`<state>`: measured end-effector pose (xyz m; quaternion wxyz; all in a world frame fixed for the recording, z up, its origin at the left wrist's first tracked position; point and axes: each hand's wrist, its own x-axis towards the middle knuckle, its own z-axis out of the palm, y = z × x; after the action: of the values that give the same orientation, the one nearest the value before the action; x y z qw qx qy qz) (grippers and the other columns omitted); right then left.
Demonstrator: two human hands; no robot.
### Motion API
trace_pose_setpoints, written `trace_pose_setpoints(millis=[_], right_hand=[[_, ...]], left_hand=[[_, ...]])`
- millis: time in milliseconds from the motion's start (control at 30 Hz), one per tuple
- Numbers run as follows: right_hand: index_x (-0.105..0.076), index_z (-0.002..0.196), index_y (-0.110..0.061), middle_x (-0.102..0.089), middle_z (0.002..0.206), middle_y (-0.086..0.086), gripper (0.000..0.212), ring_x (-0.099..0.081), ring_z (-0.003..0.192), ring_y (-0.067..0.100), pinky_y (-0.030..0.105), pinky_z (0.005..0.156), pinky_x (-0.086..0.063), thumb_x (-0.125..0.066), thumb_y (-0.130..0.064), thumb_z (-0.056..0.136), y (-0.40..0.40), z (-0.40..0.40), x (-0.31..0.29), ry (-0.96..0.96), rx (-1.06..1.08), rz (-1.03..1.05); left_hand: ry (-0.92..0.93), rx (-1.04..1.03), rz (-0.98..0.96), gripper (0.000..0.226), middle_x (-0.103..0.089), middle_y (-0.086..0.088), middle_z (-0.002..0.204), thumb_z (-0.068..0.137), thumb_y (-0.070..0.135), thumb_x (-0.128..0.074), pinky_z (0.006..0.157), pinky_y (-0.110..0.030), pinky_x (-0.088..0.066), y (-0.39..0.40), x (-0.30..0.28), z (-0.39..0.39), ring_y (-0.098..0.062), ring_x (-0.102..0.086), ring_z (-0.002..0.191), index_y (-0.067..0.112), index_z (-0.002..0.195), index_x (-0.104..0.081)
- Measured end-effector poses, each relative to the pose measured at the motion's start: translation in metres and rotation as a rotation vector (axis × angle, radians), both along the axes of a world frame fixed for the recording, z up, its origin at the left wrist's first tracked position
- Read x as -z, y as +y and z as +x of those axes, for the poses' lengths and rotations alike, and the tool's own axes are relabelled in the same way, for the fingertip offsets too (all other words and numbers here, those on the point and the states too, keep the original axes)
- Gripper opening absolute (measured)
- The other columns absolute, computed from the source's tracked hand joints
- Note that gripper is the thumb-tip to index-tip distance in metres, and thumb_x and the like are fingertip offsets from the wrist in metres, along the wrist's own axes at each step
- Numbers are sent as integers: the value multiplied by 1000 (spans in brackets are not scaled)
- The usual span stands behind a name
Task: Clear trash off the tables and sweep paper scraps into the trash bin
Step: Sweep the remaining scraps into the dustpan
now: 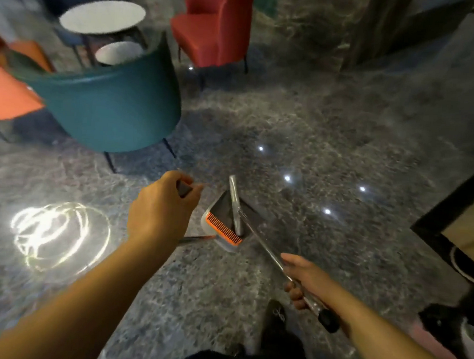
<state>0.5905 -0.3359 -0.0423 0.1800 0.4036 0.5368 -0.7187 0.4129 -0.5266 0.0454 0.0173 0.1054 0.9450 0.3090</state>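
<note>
The left hand (pixel 162 205) is raised over the floor (pixel 301 144) near the middle of the scene, its grip curled tight around a dark handle end (pixel 184 188) that pokes out between thumb and fingers. A thin metal shaft (pixel 196 239) shows just below the wrist, running toward the dustpan; which tool it belongs to cannot be told through the blur.

The right hand (pixel 304 279) is nearer and to the right, its grip wrapped around a shiny metal pole (pixel 262 243) with a black cap (pixel 330 321) at the near end. The pole slants away and to the left, down to the dustpan (pixel 225 220).

The dustpan sits low over the grey marbled floor between the two hands, a little farther off. It has a dark tray and an orange comb strip (pixel 224 230) along its near edge. A second silvery bar (pixel 234 198) rises from the tray. Whether the pan touches the floor cannot be told. No paper scraps can be made out in it.

Far left stands a teal chair (pixel 109 107) with its back toward the camera, an orange chair (pixel 5 93) just beside it at the left edge. Behind the teal chair is a round white surface (pixel 101 17) with a smaller round one (pixel 118 52) lower down. A red chair (pixel 214 25) stands farther right of it. A dark shoe (pixel 274 317) shows near the bottom, by the right forearm.
</note>
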Motion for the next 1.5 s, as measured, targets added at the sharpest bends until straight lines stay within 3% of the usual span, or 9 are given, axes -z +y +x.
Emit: trace_pose_setpoints(millis=[133, 233, 400, 533, 700, 833, 967, 1233, 1500], right_hand=[[-41, 129, -28, -41, 60, 9, 35, -35, 33, 8, 13, 37, -29, -36, -8, 101, -6, -71, 24, -55, -114, -28], [-35, 137, -30, -40, 60, 8, 40, -34, 33, 8, 13, 36, -31, -37, -11, 102, -11, -121, 38, -76, -262, -38], [-39, 125, -34, -40, 59, 5, 31, -34, 38, 8, 16, 40, -30, -36, -14, 103, -24, -213, 37, -79, -585, -27], [-39, 121, -36, -44, 66, 6, 27, -37, 42, 9, 19, 43, -32, -38, -16, 102, -48, -284, 38, -79, -852, 71], [-44, 110, -31, -47, 68, 5, 17, -41, 42, 8, 17, 41, -34, -34, -19, 103, -102, -353, 36, -71, -1108, 94], [-40, 120, -31, -46, 71, 6, 24, -41, 46, 9, 17, 41, -36, -38, -14, 103, -154, -410, 42, -146, -1188, -30], [-34, 140, -22, -43, 72, 8, 46, -42, 46, 9, 16, 39, -34, -39, -1, 99, -224, -463, 48, -174, -1252, -46], [-34, 141, -18, -47, 68, 8, 43, -41, 52, 13, 23, 42, -36, -36, -7, 100, -354, -545, 39, -117, -1514, 247], [-27, 149, -18, -49, 65, 8, 59, -43, 45, 14, 23, 39, -38, -49, -7, 95, -449, -631, 32, 22, -1517, 284]], left_hand=[[3, -195, 33, 25, -69, 6, 88, 90, 49, -62, 70, -35, -47, -43, 5, -29, -24, -62, 86, 28, 103, -66], [4, -340, 16, 26, -66, 8, 83, 90, 47, -62, 67, -32, -42, -68, 10, -50, -23, -60, 83, 26, 104, -67], [15, -545, 9, 25, -60, 14, 75, 90, 49, -62, 61, -30, -40, -99, 12, -90, -17, -57, 74, 28, 104, -66], [21, -716, 8, 24, -69, 9, 88, 90, 50, -61, 65, -31, -41, -124, 17, -110, -23, -63, 85, 30, 102, -65], [27, -886, -11, 24, -71, 7, 89, 91, 48, -60, 65, -32, -43, -167, 20, -126, -26, -64, 87, 28, 102, -65], [28, -1012, -33, 26, -72, 4, 93, 91, 48, -60, 65, -31, -39, -218, 24, -145, -28, -65, 90, 27, 105, -66], [18, -1080, -42, 26, -72, 3, 93, 91, 49, -59, 65, -31, -41, -278, 29, -176, -28, -64, 90, 28, 104, -66], [-7, -1114, -83, 25, -72, 0, 93, 91, 50, -59, 66, -32, -40, -409, 27, -254, -31, -64, 89, 28, 101, -65], [33, -1186, -48, 27, -71, -2, 89, 91, 51, -58, 70, -40, -53, -505, 20, -330, -31, -63, 84, 27, 102, -65]])
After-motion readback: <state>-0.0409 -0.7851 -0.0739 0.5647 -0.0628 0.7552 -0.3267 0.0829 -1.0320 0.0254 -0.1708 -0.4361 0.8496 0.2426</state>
